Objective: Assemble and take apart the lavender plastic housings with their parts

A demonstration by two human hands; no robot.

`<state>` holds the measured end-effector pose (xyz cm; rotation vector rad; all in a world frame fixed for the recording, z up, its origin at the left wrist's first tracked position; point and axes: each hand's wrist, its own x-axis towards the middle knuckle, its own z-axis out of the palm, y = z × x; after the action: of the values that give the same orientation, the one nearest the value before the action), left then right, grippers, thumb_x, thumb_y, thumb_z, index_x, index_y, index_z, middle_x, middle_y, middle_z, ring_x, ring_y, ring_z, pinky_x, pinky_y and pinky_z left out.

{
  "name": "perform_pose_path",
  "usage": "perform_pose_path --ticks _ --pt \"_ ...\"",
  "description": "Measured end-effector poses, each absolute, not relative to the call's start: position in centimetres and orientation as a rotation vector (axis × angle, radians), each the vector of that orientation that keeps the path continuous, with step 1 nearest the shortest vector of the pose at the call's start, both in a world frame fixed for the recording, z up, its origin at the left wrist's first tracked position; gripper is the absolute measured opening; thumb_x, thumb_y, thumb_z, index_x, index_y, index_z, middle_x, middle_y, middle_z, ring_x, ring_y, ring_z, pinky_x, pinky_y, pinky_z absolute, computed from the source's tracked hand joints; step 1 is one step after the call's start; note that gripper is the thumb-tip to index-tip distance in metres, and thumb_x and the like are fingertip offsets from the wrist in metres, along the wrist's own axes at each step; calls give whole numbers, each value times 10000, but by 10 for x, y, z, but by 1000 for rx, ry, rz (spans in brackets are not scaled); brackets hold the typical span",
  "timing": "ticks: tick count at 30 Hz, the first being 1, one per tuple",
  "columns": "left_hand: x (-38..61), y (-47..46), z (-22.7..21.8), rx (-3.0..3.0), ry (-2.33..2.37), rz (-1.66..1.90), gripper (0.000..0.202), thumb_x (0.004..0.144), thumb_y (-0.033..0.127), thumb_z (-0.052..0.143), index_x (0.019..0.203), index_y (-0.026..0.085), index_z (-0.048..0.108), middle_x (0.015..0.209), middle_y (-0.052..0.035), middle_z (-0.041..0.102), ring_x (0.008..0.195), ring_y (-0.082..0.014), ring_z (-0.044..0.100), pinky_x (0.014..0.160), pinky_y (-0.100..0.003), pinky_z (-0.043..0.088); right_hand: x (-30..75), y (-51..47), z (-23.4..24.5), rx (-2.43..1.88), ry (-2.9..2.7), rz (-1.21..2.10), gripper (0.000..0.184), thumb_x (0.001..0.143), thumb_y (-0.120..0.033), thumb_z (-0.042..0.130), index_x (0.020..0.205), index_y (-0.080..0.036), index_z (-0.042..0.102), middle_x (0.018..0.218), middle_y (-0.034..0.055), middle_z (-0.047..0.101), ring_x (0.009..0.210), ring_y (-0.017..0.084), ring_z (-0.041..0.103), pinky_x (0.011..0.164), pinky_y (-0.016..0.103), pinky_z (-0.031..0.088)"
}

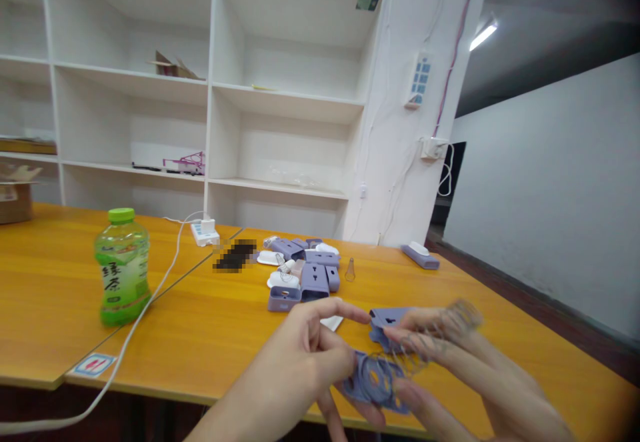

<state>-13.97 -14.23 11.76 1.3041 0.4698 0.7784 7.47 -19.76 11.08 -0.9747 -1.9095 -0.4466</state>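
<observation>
Near the table's front edge, my left hand (305, 362) grips a small purple plastic plate (373, 382) with a round raised ring and holes. My right hand (465, 369) is closed on a wire coil spring (425, 345), smeared by motion. One end of the spring meets the ring on the plate; its other end sticks up past my right fingers. Just behind my hands lies a purple plastic housing (393, 319) with a keyhole slot, partly hidden by my right fingers. A white piece (331, 323) shows beyond my left hand.
A pile of purple housings (314, 279) and white caps lies farther back, with a cone-shaped spring (350, 270) beside it. Another purple housing (421, 257) sits at the far right edge. A green bottle (123, 269) and a white cable (165, 275) are on the left.
</observation>
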Motion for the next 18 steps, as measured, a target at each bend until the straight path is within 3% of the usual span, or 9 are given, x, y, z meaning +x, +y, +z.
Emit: perform_pose_path --ticks 7,12,18 --pt "-139 -134 107 1223 348 701 327 897 153 555 1224 137 560 838 -164 787 648 -238 785 452 -201 584 75 -182 100 -1038 -1753 -105 137 885 -399 707 984 -319 755 1007 3 779 999 191 737 800 202 611" --pt "-133 -125 101 1118 371 693 287 885 164 588 1168 128 556 792 -157 779 626 -227 781 455 -188 586 85 -172 94 -1161 -1782 203 198 940 -415 629 1054 -288 729 1093 32 735 1076 215 690 915 278 579" --pt "-123 -97 77 1064 450 755 288 850 211 664 1087 120 530 821 -166 775 636 -209 781 484 -160 583 97 -155 87 -1216 -1711 330 338 948 -483 591 1188 -263 682 1209 70 670 1041 220 679 870 319 596"
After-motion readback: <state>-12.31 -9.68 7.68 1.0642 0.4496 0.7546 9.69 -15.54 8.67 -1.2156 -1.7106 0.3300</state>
